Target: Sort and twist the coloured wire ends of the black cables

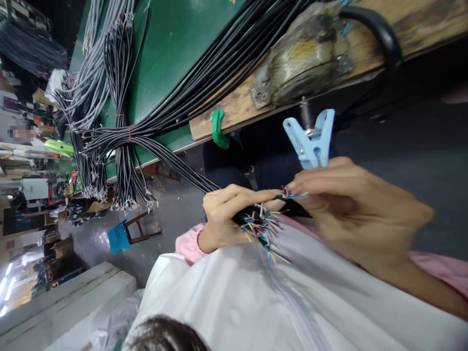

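Observation:
My left hand (230, 209) is closed around a bundle of black cables (175, 163). Their stripped ends, with thin coloured wires (263, 224) in red, blue, yellow and white, fan out past my fingers. One cable's end stands out at my left fingertips, where my right hand (351, 209) has thumb and fingers pinched at its coloured wires (298, 194). Just above my right fingers is a light blue plastic clip (312, 144), its two handles pointing up around a metal shaft (306, 114). My fingers hide the clip's jaws.
A plastic-wrapped motor (303, 56) sits on a wooden board (219, 105) at the bench edge, beside a green hook-shaped piece (219, 127). More tied black cables (119, 73) and grey cables (93, 73) lie on the green table (175, 44). A blue stool (119, 236) stands on the floor.

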`<act>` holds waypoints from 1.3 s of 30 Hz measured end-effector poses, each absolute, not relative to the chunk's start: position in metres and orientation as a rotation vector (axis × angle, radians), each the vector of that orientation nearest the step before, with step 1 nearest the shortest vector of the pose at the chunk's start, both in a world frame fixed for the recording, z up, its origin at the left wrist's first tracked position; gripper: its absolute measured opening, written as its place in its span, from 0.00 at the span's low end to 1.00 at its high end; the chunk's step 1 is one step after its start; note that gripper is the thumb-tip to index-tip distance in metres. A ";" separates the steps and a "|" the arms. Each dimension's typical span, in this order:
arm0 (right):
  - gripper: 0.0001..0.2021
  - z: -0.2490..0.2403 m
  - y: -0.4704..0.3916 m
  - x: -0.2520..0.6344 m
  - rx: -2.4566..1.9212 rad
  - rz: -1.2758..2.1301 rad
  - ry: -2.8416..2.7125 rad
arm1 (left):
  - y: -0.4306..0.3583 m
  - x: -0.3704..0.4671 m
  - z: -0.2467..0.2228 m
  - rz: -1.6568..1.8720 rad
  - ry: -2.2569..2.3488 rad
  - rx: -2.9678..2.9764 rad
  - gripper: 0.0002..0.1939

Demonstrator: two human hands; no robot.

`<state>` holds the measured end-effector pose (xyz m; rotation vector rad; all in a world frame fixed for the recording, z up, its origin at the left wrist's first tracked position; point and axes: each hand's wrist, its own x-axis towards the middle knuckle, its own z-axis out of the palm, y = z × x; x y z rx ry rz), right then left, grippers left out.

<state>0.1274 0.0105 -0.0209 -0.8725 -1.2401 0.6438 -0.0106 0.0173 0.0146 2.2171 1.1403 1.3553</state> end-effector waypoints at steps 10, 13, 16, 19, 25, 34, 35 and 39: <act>0.08 -0.012 0.011 0.130 -0.973 0.802 -1.006 | 0.018 -0.012 0.018 1.194 1.164 2.338 0.11; 0.08 -0.008 0.016 0.129 -0.988 0.597 -1.071 | 0.021 -0.018 0.025 0.962 1.091 2.428 0.12; 0.11 -0.008 0.017 0.136 -0.964 0.751 -1.137 | 0.025 -0.022 0.029 0.823 0.989 2.433 0.13; 0.16 -0.010 0.017 0.145 -0.905 1.265 -1.049 | 0.028 -0.021 0.027 0.896 0.957 2.363 0.14; 0.18 -0.016 0.036 0.154 -0.978 1.598 -0.701 | 0.027 -0.012 0.015 1.053 1.043 2.353 0.19; 0.29 0.001 0.068 0.140 -0.806 1.836 -0.538 | 0.029 -0.003 -0.006 1.216 1.180 2.248 0.26; 0.29 0.000 0.069 0.140 -0.794 1.850 -0.522 | 0.030 -0.001 -0.009 1.228 1.203 2.221 0.27; 0.27 -0.003 0.068 0.141 -0.776 1.839 -0.524 | 0.030 0.005 -0.017 1.379 1.273 2.199 0.30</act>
